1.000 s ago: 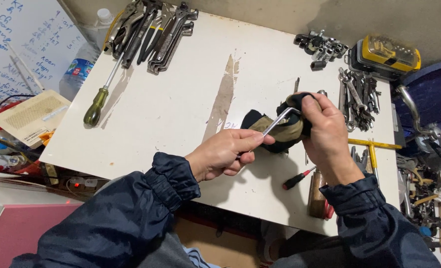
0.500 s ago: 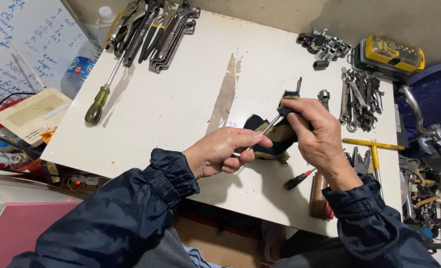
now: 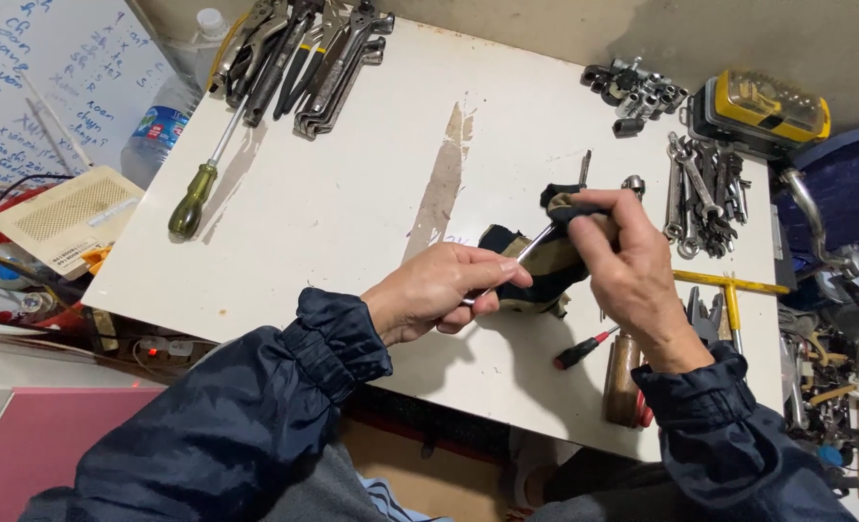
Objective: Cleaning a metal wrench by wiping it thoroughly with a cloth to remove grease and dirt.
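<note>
Here, left hand (image 3: 439,290) closed round slim metal rod (image 3: 536,242), fingers curled tight. Right hand (image 3: 623,266) pinches dark rag (image 3: 536,266) about rod's far end, fingers bent, not spread. Rod and rag held just above white table (image 3: 352,193), right of centre. Nearby: small red-handled screwdriver (image 3: 584,348), wooden handle (image 3: 623,377), wrench pile (image 3: 705,193), green-handled screwdriver (image 3: 202,184) far left.

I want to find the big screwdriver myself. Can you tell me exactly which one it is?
Start at the white table and go to its far left corner, where a pile of dark pliers and wrenches lies. Just below that pile is the screwdriver, lying on a slant by the left edge. It alone has a long silver shaft and a fat green handle.
</note>
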